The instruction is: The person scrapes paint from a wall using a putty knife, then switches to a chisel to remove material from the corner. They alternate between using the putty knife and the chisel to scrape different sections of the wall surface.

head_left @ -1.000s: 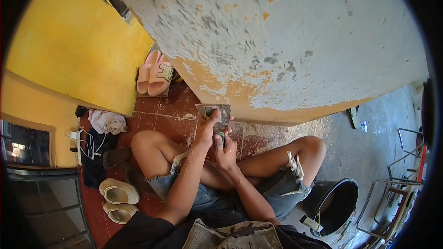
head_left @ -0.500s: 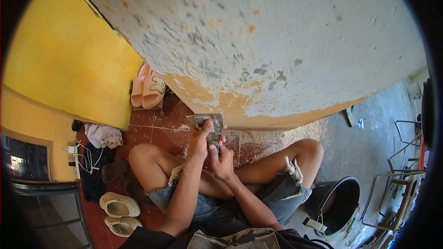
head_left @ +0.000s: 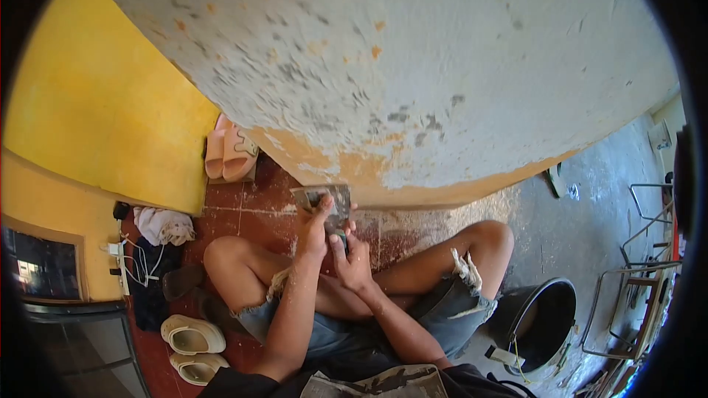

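My right hand is closed around the dark greenish handle of a scraper, thumb laid along it. The scraper's wide, smeared metal blade points away from me, in front of the wall's lower edge. My left hand grips the blade, its thumb on the near face and fingertips showing at the right edge. Both hands are over my crossed legs, with pale specks on the forearms. Beyond the blade is the wall, its whitish coat patchy and orange-yellow showing along the bottom.
Pale flakes litter the red tiled floor. A black bucket stands by my right knee, near metal-framed furniture. Pink slippers sit at the wall corner. Cream clogs, a white cloth and cables lie left.
The view has shifted slightly, so the wall and slippers appear a little farther left. Both hands keep hold of the scraper, with only a small shift in their position.
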`<state>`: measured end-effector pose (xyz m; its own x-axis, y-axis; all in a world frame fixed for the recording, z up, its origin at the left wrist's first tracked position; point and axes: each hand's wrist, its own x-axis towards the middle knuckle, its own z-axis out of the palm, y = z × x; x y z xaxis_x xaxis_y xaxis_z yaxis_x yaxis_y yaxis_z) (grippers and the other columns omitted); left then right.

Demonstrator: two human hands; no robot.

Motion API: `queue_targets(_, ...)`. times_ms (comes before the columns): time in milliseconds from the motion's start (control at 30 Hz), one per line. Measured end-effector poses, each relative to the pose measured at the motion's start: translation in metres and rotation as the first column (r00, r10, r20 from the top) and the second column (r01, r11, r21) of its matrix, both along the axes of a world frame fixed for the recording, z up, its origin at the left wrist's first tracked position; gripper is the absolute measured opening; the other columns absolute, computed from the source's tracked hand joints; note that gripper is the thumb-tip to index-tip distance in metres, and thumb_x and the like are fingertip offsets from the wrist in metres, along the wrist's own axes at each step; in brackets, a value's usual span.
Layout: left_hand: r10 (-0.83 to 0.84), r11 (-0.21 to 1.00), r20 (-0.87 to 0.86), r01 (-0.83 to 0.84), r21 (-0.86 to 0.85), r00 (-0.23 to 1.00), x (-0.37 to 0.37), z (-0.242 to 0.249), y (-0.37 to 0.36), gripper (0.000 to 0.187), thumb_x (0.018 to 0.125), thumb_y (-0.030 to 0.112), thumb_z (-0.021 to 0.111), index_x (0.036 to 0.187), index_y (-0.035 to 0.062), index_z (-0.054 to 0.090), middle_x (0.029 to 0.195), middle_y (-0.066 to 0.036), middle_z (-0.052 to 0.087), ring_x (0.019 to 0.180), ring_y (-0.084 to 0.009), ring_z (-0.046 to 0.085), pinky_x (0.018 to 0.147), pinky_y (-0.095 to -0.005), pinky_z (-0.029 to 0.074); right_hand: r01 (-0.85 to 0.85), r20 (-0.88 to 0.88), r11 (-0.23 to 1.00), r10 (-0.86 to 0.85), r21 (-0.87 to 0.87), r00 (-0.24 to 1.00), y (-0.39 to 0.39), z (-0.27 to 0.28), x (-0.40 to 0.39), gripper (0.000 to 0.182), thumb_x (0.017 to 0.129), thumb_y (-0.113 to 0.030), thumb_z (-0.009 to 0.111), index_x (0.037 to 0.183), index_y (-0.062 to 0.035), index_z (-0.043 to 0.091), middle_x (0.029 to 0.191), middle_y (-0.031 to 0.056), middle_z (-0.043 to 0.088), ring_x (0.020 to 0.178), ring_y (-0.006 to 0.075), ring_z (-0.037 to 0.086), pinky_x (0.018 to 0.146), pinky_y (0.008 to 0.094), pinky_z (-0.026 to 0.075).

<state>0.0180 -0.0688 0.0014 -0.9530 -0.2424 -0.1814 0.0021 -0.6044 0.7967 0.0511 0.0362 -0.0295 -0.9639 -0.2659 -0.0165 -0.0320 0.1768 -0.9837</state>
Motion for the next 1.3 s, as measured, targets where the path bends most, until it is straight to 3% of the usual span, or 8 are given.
queue_targets(200,0.023,0.999,-0.014,-0.023,0.027,1.000,0.002,-0.003,0.002,0.031,0.093,0.024,0.067,0.110,0.0013,0.055,0.087,-0.020,0.069,0.057,-0.0252,0.064,0.047,-0.0317,0.051,0.048,0.022,0.995,-0.046,-0.090,0.999,-0.001,-0.008,-0.003,0.029,0.099,-0.024,0.058,0.094,0.0048,0.062,0.063,0.0232,0.059,0.053,0.0292,0.063,0.054,0.0382,0.048)
queue_targets(267,0.015,0.997,0.003,-0.016,0.069,1.000,-0.001,-0.004,-0.001,0.031,0.093,0.024,0.067,0.110,0.0010,0.055,0.087,-0.021,0.069,0.057,-0.0252,0.064,0.047,-0.0316,0.051,-0.040,0.056,0.999,0.040,-0.017,0.998,0.005,0.011,-0.003,0.028,0.100,-0.021,0.055,0.093,0.0048,0.061,0.067,0.0199,0.059,0.059,0.0205,0.059,0.061,0.0376,0.048)
queue_targets(400,0.049,0.999,0.055,-0.048,-0.027,0.997,0.003,-0.005,0.003,0.036,0.095,0.032,0.064,0.113,0.0029,0.055,0.087,-0.016,0.067,0.056,-0.0253,0.062,0.046,-0.0312,0.049,0.008,0.096,0.994,0.002,-0.106,0.995,0.002,0.007,-0.002,0.029,0.098,-0.023,0.059,0.092,0.0053,0.060,0.064,0.0234,0.059,0.055,0.0296,0.064,0.056,0.0393,0.048)
queue_targets(433,0.017,1.000,0.046,-0.017,-0.002,0.999,0.002,-0.004,0.002,0.038,0.095,0.035,0.063,0.113,0.0028,0.055,0.089,-0.016,0.066,0.057,-0.0247,0.062,0.047,-0.0308,0.049,0.036,-0.013,0.994,-0.038,-0.108,0.999,-0.002,0.005,-0.002,0.030,0.098,-0.024,0.059,0.092,0.0052,0.061,0.063,0.0227,0.059,0.053,0.0290,0.063,0.055,0.0379,0.048)
queue_targets(567,-0.022,1.000,0.000,0.022,-0.017,1.000,0.001,0.003,-0.001,0.039,0.095,0.036,0.063,0.115,0.0036,0.054,0.088,-0.017,0.066,0.058,-0.0246,0.062,0.048,-0.0306,0.049,-0.024,0.148,0.994,0.040,-0.107,0.988,0.004,0.013,-0.002,0.029,0.098,-0.025,0.059,0.096,0.0035,0.064,0.064,0.0222,0.061,0.059,0.0294,0.068,0.056,0.0382,0.049)
queue_targets(667,0.031,0.995,0.048,-0.027,-0.093,0.998,0.003,-0.006,0.003,0.039,0.096,0.037,0.062,0.111,0.0021,0.056,0.087,-0.016,0.066,0.056,-0.0239,0.061,0.047,-0.0304,0.049,0.031,0.075,0.995,-0.024,-0.095,0.997,0.002,0.000,0.000,0.028,0.098,-0.024,0.060,0.095,0.0044,0.063,0.064,0.0228,0.060,0.056,0.0314,0.066,0.055,0.0398,0.048)
queue_targets(800,-0.012,0.997,0.029,0.010,0.079,1.000,0.000,-0.008,-0.003,0.036,0.095,0.031,0.064,0.114,0.0030,0.053,0.085,-0.016,0.066,0.053,-0.0240,0.060,0.045,-0.0327,0.048,0.000,0.023,0.999,0.001,-0.034,1.000,0.007,0.022,-0.005,0.034,0.099,-0.028,0.058,0.091,0.0045,0.064,0.062,0.0228,0.060,0.059,0.0331,0.068,0.056,0.0393,0.049)
queue_targets(1300,0.078,0.997,-0.005,-0.077,0.028,0.997,-0.001,0.022,0.000,0.031,0.095,0.031,0.065,0.104,0.0025,0.055,0.084,-0.019,0.067,0.055,-0.0244,0.062,0.046,-0.0326,0.050,-0.053,0.119,0.997,0.060,-0.063,0.991,0.007,0.041,-0.009,0.038,0.099,-0.032,0.058,0.096,0.0047,0.063,0.065,0.0238,0.062,0.063,0.0389,0.067,0.058,0.0405,0.050)
